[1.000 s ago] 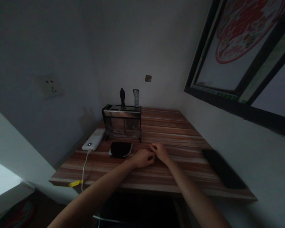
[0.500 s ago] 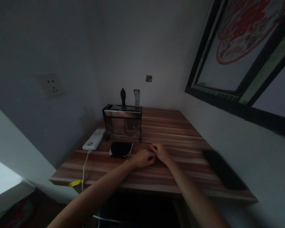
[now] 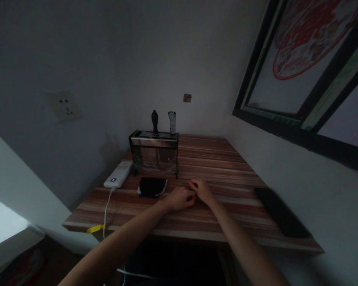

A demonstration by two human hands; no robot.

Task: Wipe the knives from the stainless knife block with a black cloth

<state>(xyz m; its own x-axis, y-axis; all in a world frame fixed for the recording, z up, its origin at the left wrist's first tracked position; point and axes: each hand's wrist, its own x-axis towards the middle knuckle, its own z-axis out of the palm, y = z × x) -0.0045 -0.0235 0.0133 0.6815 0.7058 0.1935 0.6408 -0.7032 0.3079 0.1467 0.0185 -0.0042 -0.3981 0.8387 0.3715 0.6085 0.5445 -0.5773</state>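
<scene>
Just left of the left hand (image 3: 180, 198), and a little beyond its wrist, lies the black pouch (image 3: 152, 187), flat on the table (image 3: 217, 159), pale edging showing at its ends. Its long axis runs side to side, while the left forearm slants in from the near left, so pouch and forearm meet at an angle rather than in line. A narrow strip of wood parts the pouch from the left wrist; they do not touch. The right hand (image 3: 201, 190) is farther from it, with the left hand lying partly between.

Both hands rest close together, the right one slightly farther out, and whether they actually touch is hard to make out. The left is curled into a loose fist; the fingers of the right are bent inward. Nothing shows in either grip, though something small inside the curled fingers cannot be ruled out.

Beyond the pouch, ahead and to the left of the hands, stands the rack (image 3: 155, 141), with a dark handle (image 3: 154, 121) and a silvery piece (image 3: 172, 122) upright on top. Farther left of the left hand than the pouch is the white power bank (image 3: 118, 175), its cable (image 3: 107, 208) running toward the near edge. Well apart to the right of the right hand lies a dark slab (image 3: 281, 212), its long axis slanting nearer and rightward.
</scene>
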